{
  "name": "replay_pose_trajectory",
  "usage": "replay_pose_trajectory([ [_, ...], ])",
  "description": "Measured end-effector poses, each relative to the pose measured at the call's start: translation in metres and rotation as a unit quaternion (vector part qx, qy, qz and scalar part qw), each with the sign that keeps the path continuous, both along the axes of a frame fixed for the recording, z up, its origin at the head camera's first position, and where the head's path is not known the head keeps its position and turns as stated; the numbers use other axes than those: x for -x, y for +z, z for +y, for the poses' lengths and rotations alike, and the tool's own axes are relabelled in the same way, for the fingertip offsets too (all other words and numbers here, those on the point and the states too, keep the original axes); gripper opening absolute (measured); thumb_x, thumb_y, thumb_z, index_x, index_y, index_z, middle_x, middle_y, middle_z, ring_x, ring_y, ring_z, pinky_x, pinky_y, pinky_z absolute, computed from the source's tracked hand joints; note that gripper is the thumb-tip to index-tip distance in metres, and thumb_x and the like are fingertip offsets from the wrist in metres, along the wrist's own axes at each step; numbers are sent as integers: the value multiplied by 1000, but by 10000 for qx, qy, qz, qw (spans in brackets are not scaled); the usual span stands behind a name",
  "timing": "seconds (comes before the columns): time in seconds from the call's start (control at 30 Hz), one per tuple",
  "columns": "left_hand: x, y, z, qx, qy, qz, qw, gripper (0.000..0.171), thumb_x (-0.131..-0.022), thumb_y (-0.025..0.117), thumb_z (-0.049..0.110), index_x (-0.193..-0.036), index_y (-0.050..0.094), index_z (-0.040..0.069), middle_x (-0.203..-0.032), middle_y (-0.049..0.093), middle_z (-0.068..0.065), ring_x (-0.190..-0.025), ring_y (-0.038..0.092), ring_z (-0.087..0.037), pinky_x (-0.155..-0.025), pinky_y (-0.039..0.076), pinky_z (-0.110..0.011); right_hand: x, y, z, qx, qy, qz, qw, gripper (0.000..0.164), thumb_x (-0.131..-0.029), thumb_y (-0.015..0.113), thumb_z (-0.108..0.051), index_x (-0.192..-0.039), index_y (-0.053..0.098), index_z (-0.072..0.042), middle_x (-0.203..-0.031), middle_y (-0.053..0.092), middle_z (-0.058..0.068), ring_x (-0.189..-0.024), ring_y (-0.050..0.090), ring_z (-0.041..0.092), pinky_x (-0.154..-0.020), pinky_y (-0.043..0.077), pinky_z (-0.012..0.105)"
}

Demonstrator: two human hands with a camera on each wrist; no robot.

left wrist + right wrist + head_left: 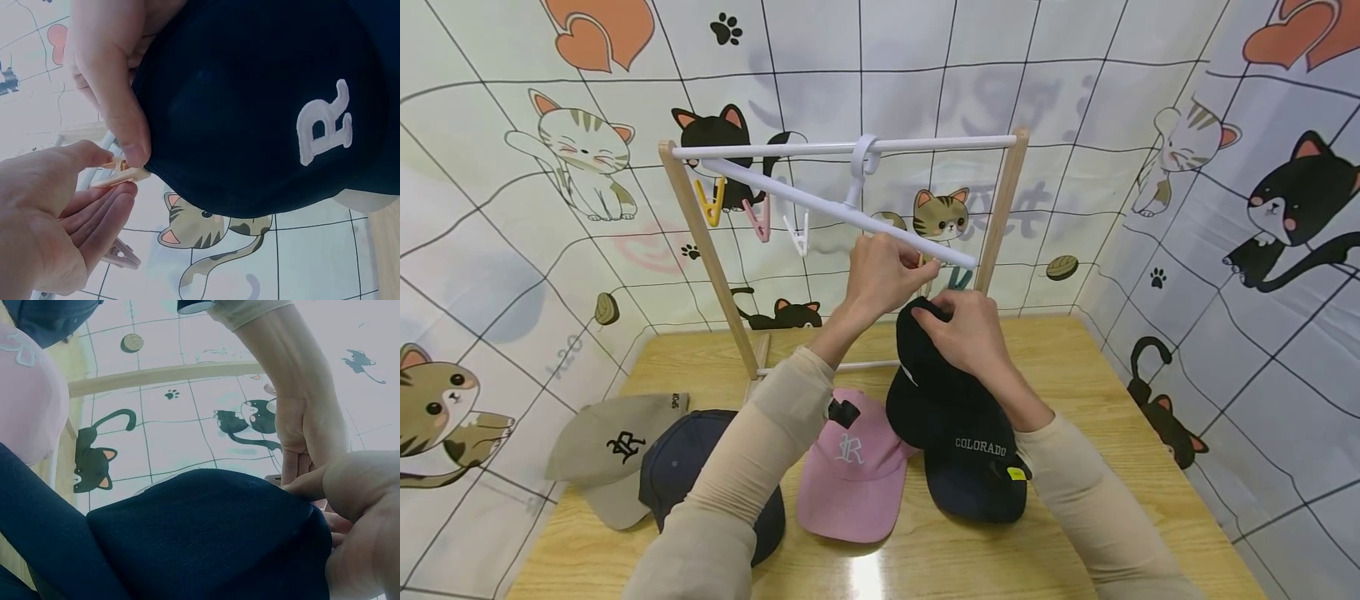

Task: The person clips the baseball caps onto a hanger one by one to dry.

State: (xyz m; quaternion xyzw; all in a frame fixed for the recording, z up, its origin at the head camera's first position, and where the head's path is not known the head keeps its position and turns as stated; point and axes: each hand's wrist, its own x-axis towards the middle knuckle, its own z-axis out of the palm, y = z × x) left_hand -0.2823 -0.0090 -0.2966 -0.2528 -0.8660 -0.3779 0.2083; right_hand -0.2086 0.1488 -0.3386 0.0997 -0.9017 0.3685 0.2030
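Note:
My left hand [883,271] is just under the low right end of a tilted white clip hanger [820,204]. In the left wrist view its thumb and fingers pinch a peach clip [119,177] at the brim edge of a dark baseball cap [250,106] with a white letter R. My right hand [967,332] grips that brim edge, thumb on the near face, right beside the clip. From both hands the cap hangs down in front of the rack. In the right wrist view the cap covers the lower part, and the clip is mostly hidden behind fingers.
A rack with wooden posts [1000,217] and a white top bar [760,151] carries the hanger. Yellow [711,202], pink [758,218], white and teal clips dangle from it. On the table [1075,375] lie beige [610,442], navy [681,454], pink [853,475] and COLORADO [973,483] caps.

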Motion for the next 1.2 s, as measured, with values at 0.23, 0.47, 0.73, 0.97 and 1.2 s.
replay_pose_trajectory([
  [0.23,0,-2,2,-101,12,-11,9999,41,-97,87,25,-59,77,13,-60,76,-2,-55,60,-13,-49,24,-22,3,-1,-3,45,-89,35,9999,23,-102,82,-23,-94,85,-2,-78,79,14,-61,60,25,-62,38,35],
  [0.47,0,-3,3,-97,36,60,9999,41,-97,86,26,-59,76,14,-59,75,-1,-51,54,-10,-49,22,-22,7,-6,-3,-49,-84,265,9996,25,-103,81,-21,-87,81,-2,-68,74,11,-52,45,11,-60,33,34],
  [0.73,-1,-4,3,-62,51,136,9999,43,-98,86,27,-59,76,12,-60,75,-3,-50,53,-11,-49,22,-21,10,-11,-3,-356,-44,845,9958,23,-102,83,-18,-90,80,2,-70,75,14,-50,47,16,-57,34,33],
  [0.97,-2,-3,3,-39,78,176,9998,43,-100,84,28,-61,78,10,-62,77,-6,-49,55,-14,-48,23,-20,13,-12,-1,-569,-83,1375,9888,24,-102,82,-14,-92,78,7,-69,72,19,-49,52,27,-56,33,34],
  [1.2,-1,-3,3,2,165,107,9998,38,-100,85,30,-68,83,9,-71,83,-7,-61,75,-22,-48,28,-20,15,-11,0,-755,-94,1558,9849,23,-102,82,-14,-94,79,7,-73,76,20,-47,45,18,-53,29,30],
])
